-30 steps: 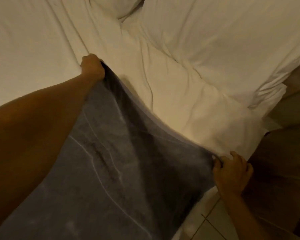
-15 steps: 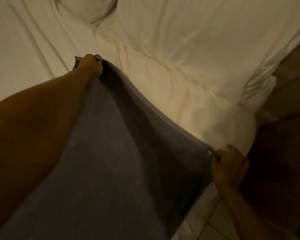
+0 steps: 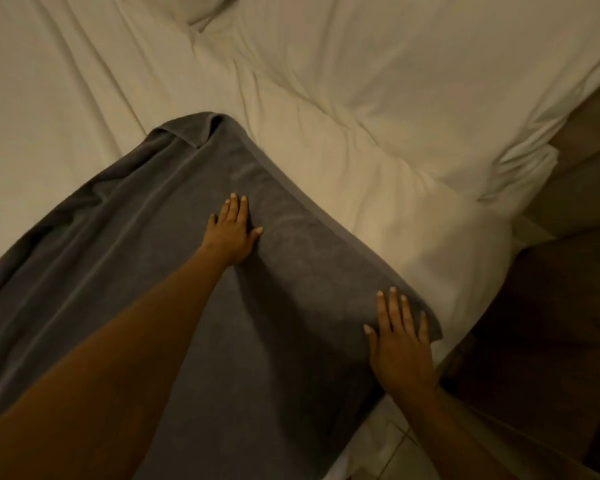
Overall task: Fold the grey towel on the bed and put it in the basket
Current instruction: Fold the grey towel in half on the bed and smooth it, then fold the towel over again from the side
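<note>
The grey towel (image 3: 174, 278) lies spread on the white bed (image 3: 361, 98), running from the near left towards the middle, its far right edge a smooth curved line and its far corner (image 3: 201, 128) bunched with a small flap turned over. It looks soft, thick and limp, light enough to lift with 2 hands but sure to sag and crease, so the corners and the straight edge seem the best places to take hold. The left hand (image 3: 231, 230) rests flat on the cloth near that edge, fingers straight and together, gripping nothing. The right hand (image 3: 400, 341) presses flat on the near right corner, fingers spread, also gripping nothing. Long ridges wrinkle the towel's left side. The sheets around it are rumpled and matte. Pale floor tiles (image 3: 388, 459) show at the near right. No basket is in view.
</note>
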